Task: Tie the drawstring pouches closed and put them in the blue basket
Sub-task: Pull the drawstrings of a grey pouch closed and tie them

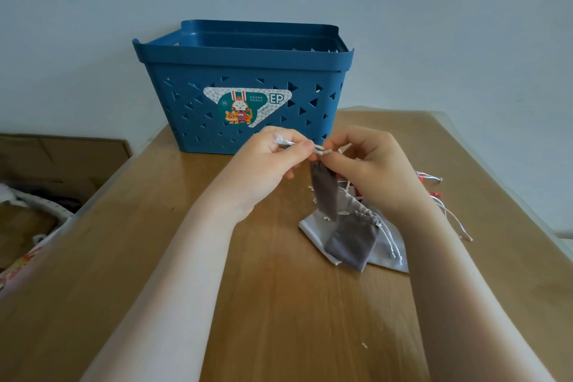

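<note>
A dark grey drawstring pouch hangs above the table between my hands. My left hand pinches its white drawstring, and my right hand pinches the cord right at the pouch's mouth. Beneath it lies a pile of pouches: another dark grey pouch on top of light grey pouches, with white cords trailing. The blue basket stands at the table's far edge, just behind my hands. I cannot see inside the basket.
The wooden table has red and white cords lying to the right behind my right wrist. A cardboard box and cloth clutter sit off the table's left side. A plain wall rises behind the basket.
</note>
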Available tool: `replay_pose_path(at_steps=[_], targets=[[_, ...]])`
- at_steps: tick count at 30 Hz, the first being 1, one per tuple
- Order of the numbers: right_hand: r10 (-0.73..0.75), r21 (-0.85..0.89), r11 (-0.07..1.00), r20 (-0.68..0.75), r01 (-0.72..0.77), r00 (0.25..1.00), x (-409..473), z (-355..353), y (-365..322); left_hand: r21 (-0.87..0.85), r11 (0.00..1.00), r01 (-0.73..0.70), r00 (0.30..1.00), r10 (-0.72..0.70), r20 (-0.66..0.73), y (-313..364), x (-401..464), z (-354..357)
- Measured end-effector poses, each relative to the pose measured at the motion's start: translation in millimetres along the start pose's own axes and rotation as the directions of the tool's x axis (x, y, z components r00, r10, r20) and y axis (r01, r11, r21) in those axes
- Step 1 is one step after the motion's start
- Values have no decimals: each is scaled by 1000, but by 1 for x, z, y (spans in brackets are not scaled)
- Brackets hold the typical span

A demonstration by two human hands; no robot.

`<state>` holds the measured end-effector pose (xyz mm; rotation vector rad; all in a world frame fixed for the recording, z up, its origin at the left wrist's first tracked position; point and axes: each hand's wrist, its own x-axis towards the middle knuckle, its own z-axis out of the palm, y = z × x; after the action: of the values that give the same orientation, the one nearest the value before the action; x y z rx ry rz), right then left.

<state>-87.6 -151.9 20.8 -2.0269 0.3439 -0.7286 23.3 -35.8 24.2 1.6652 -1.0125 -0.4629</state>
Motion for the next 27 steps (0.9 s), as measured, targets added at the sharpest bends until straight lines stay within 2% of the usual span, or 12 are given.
replay_pose_path(at_steps=[2, 5, 7, 10, 14, 16, 20, 24, 27], targets=[[13, 13, 1000, 7, -13, 1000, 0, -1, -2, 65, 998, -15, 999, 17, -38, -2, 1, -1], [45, 121, 991, 32, -49, 998, -2, -1, -5, 134, 988, -84, 989, 99, -110, -2, 1, -3], [56, 93, 994, 46, -60, 997, -2, 1, -7, 262, 953, -148, 968, 194, -157, -4, 3, -2], [56, 67, 996, 54, -59, 997, -3, 6, -8, 439, 859, -263, 894, 388, -224, -8, 6, 2], [130, 127, 984, -58, -122, 990, 0, 6, -6, 463, 804, -374, 807, 528, -264, -9, 7, 11], [123, 159, 982, -99, -107, 987, 1, 5, -5, 456, 795, -400, 789, 552, -271, -8, 7, 14], [49, 218, 975, -70, -32, 996, -1, 8, -8, 426, 794, -434, 776, 569, -271, -7, 8, 14], [-17, 173, 984, -169, 47, 986, -1, 8, -10, 369, 810, -455, 784, 562, -266, -5, 5, 11], [-44, 113, 992, -172, 64, 984, -1, 7, -10, 324, 838, -440, 799, 530, -285, -2, 4, 12]])
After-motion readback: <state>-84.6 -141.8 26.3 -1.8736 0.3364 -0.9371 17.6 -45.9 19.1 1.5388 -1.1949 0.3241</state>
